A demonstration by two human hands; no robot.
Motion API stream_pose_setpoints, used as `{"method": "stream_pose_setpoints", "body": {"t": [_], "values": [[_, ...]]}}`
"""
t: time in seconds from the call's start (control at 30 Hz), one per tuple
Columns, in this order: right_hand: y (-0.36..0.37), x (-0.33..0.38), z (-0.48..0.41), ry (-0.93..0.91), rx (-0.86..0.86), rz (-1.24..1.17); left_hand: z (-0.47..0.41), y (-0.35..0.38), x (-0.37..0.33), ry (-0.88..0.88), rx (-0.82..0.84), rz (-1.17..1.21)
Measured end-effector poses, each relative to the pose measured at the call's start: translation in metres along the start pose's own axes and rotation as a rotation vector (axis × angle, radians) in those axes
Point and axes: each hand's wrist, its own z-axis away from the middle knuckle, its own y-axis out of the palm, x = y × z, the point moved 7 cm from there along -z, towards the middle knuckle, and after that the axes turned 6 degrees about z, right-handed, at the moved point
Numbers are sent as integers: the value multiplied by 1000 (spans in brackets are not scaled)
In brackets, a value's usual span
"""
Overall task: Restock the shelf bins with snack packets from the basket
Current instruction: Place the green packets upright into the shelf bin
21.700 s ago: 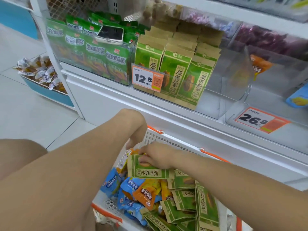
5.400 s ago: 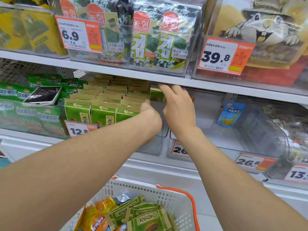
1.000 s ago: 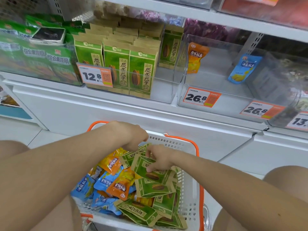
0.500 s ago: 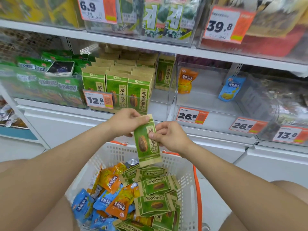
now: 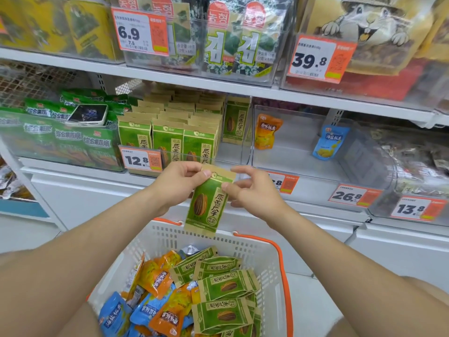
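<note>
Pinched between two hands, a green seed packet [image 5: 206,207] hangs upright above the far rim of the white basket [image 5: 283,263], level with the shelf's front edge. At its top left corner the left hand [image 5: 179,188] grips with thumb and curled fingers; the right hand [image 5: 252,190] nips the right edge, its other fingers loosely spread. Behind them, the clear bin [image 5: 230,155] (its price tag [image 5: 141,160] reads 12.8) holds rows of matching packets. Loose packets [image 5: 226,288] in green, orange and blue lie heaped in the basket.

Bare forearms [image 5: 102,242], bare left hand [image 5: 178,184] and right hand [image 5: 255,194], bare knees [image 5: 427,302] below.
</note>
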Motion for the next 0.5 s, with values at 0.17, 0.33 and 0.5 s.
{"method": "stream_pose_setpoints", "body": {"t": [0.17, 0.33, 0.5], "values": [[-13, 37, -3, -257, -81, 356, 2, 12, -30, 236, 28, -6], [-48, 91, 26, -544, -581, 353, 8, -5, -70, 591, -353, -320], [-54, 116, 40, -866, -803, 378, 1, -3, -79, 757, -517, -713]]}}
